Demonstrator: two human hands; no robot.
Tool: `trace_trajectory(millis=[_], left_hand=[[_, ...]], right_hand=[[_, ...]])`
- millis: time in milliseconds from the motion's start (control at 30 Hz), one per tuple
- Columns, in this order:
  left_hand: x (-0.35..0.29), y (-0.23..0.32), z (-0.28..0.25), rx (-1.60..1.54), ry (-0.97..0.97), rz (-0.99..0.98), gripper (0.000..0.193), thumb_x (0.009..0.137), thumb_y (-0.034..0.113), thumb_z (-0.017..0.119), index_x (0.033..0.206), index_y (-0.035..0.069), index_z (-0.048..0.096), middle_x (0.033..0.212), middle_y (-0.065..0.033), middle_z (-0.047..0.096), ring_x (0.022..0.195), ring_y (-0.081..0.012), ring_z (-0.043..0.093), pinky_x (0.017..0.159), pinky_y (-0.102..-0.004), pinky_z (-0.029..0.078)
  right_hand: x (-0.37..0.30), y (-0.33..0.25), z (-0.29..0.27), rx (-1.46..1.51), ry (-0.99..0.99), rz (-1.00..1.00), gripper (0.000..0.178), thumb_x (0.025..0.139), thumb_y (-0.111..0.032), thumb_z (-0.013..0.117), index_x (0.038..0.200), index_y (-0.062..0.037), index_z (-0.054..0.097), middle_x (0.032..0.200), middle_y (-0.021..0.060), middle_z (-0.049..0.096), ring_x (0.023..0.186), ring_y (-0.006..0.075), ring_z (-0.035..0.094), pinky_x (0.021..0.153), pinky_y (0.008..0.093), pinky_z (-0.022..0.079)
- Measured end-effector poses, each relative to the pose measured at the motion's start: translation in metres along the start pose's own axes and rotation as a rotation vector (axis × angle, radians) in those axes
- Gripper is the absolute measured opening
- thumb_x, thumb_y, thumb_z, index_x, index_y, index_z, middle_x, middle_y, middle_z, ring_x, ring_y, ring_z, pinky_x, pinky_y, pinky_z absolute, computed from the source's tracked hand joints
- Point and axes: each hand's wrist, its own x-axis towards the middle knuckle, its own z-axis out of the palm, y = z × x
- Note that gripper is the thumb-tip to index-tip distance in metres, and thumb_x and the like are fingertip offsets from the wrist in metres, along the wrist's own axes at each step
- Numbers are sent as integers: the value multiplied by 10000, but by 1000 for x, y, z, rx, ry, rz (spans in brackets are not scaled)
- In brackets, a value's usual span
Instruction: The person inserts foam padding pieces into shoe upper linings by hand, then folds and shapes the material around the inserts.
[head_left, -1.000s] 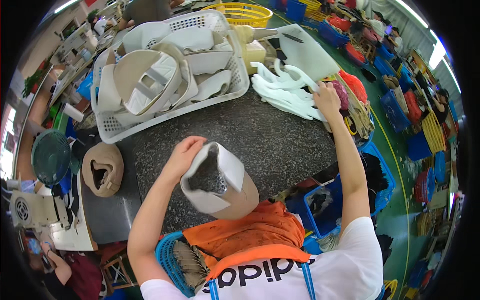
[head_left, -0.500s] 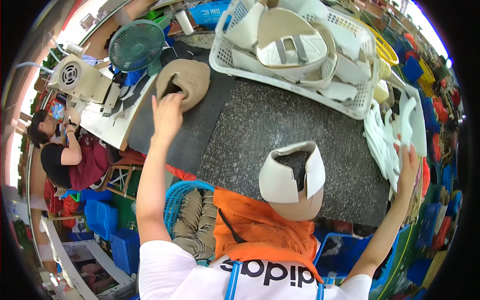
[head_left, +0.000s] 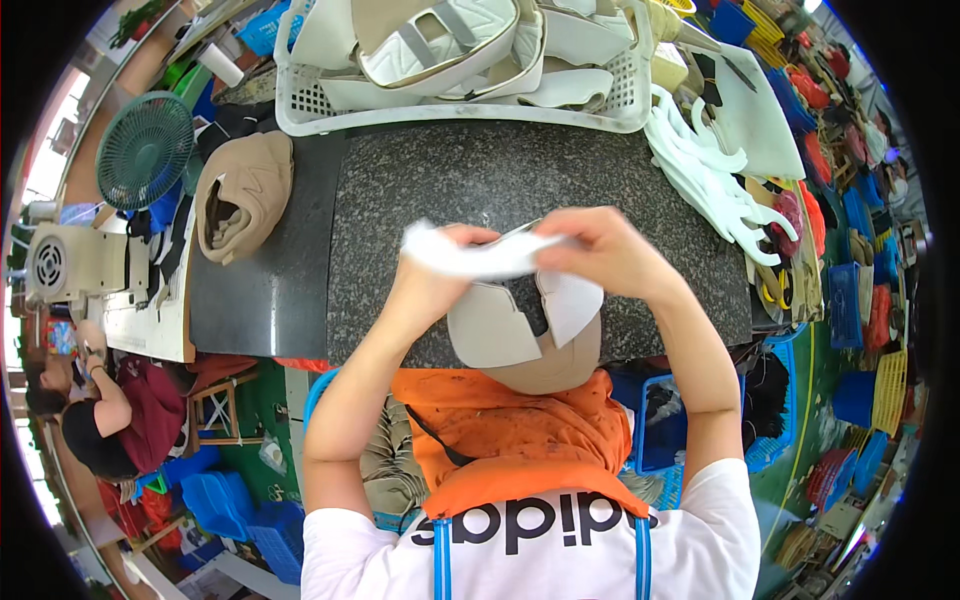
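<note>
My left hand [head_left: 425, 285] and my right hand [head_left: 605, 252] grip a white curved foam strip [head_left: 470, 257] between them, blurred by motion. It hangs over the black speckled tabletop [head_left: 440, 180]. Just below it, at the near edge, stands a beige shoe upper [head_left: 540, 375] with pale flaps around a split opening. The strip and my fingers hide part of its far side. A second beige shoe upper [head_left: 245, 195], its opening showing, lies off to the left on a dark mat [head_left: 265, 300]. More pale curved strips [head_left: 695, 180] lie in a pile on the right.
A white perforated basket [head_left: 460, 122] full of pale shoe pieces stands along the back. At the far left are a green fan [head_left: 147, 150], a sewing machine [head_left: 75, 262] and a seated person [head_left: 100, 420]. Blue crates [head_left: 655, 425] stand below the table's near edge.
My right hand has come from the strip pile to the middle with one strip. My left hand has let go of the left shoe upper and joined it. The view has shifted rightward.
</note>
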Motion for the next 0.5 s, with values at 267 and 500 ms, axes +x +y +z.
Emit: trace_trajectory(millis=[267, 500], left_hand=[[-3, -6, 3, -587, -167, -258, 254, 899, 80, 556, 1117, -30, 623, 985, -68, 668, 847, -91, 610, 730, -210, 485], [-7, 11, 1, -398, -168, -215, 276, 867, 99, 577, 1119, 2, 634, 954, -71, 682, 814, -103, 620, 708, -243, 490]], right_hand=[[4, 9, 21, -569, 67, -125, 178, 811, -240, 620, 864, -72, 649, 743, 116, 635, 721, 305, 621, 612, 401, 484], [1, 9, 28, -651, 121, -84, 166, 812, -238, 611, 793, -74, 628, 699, 98, 623, 682, 292, 619, 583, 402, 486]])
